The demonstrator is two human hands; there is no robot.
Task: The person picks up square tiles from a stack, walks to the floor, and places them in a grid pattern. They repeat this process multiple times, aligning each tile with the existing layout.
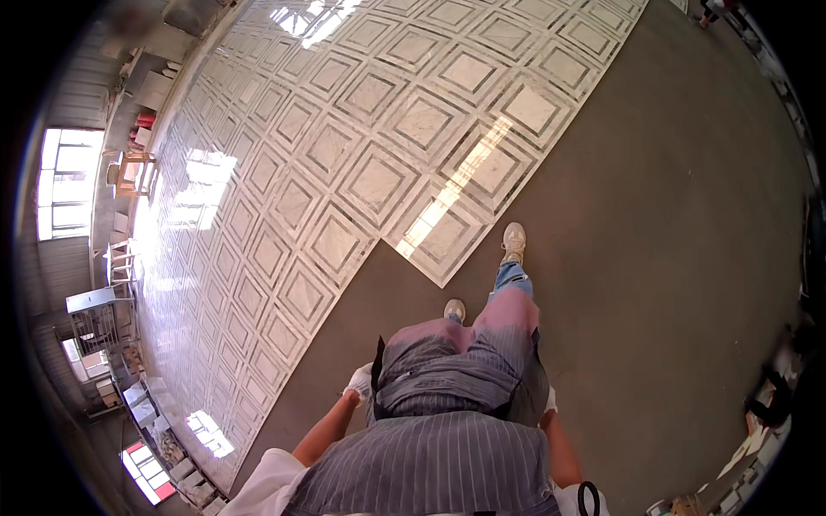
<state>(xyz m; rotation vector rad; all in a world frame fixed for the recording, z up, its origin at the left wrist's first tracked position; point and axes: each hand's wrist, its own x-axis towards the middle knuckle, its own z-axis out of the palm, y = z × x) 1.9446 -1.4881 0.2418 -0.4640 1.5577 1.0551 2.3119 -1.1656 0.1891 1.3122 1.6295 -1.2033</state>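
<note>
My left hand (360,381), in a white glove, hangs at my left hip beside the striped apron (430,451). Its fingers are mostly hidden against the cloth, and nothing held shows. Only a sliver of my white-gloved right hand (551,399) appears past the apron's right side; those fingers are out of sight too. Below my hands, my shoes stand on the grey floor (654,258), the right one (514,241) ahead of the left (454,310). Just beyond lies a stepped corner of glossy marble tiling (422,120) with nested square patterns.
Along the left wall stand a wooden chair (132,172), a grey metal cabinet or cart (93,301) and several pale boxes or blocks (146,413). Bright windows (70,185) reflect on the tiles. Dark and pale items (766,400) lie at the far right edge.
</note>
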